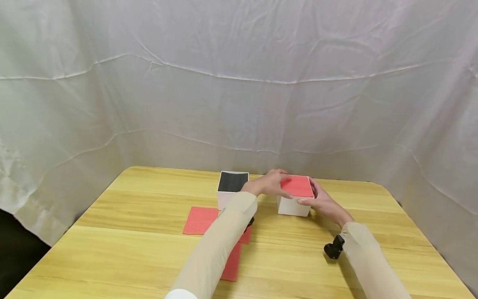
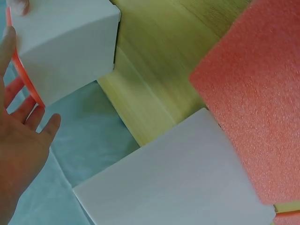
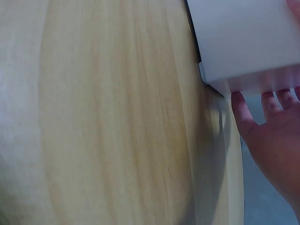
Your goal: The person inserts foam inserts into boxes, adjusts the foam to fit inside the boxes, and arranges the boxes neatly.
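Both hands meet on a white box (image 1: 293, 206) whose top is filled by a red foam pad (image 1: 297, 185). The left hand (image 1: 269, 184) lies on the pad's left edge with fingers straight, pressing rather than curling. The right hand (image 1: 324, 202) cups the box's right side, thumb along the front top edge, fingers straight against the wall; the right wrist view shows fingertips (image 3: 241, 107) under the white wall. The box stands on the tabletop (image 1: 130, 249) towards its far middle. Just left of it is a second white box (image 1: 231, 189), open, with a dark lining showing inside. Nearer, loose red foam sheets (image 1: 200, 220) lie flat, partly hidden under the left sleeve (image 1: 220, 245).
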